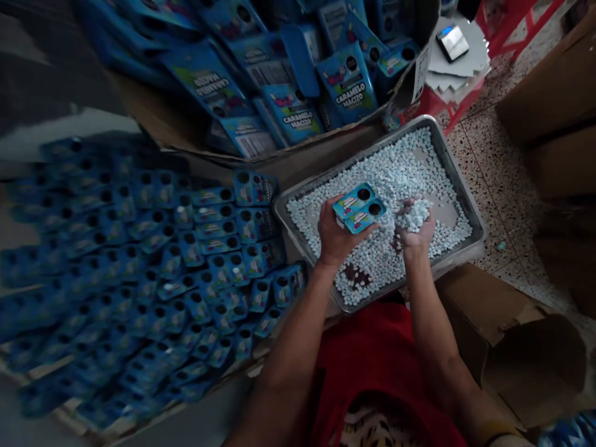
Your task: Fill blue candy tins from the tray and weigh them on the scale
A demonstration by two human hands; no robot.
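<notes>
My left hand grips two small blue candy tins side by side, labelled "CARAMELO MACIZO", each with a dark round spot on top. It holds them above a grey rectangular tray. Small pale blue candies cover much of the tray's bottom. To the right of the tins, my right hand is cupped with a heap of these candies in it. The fingers of this hand are partly hidden by the candies.
Rows of blue tins fill the table on the left. A cardboard box of more tins stands behind the tray. On the right are a red stool bearing a small device, and an open carton near my right arm.
</notes>
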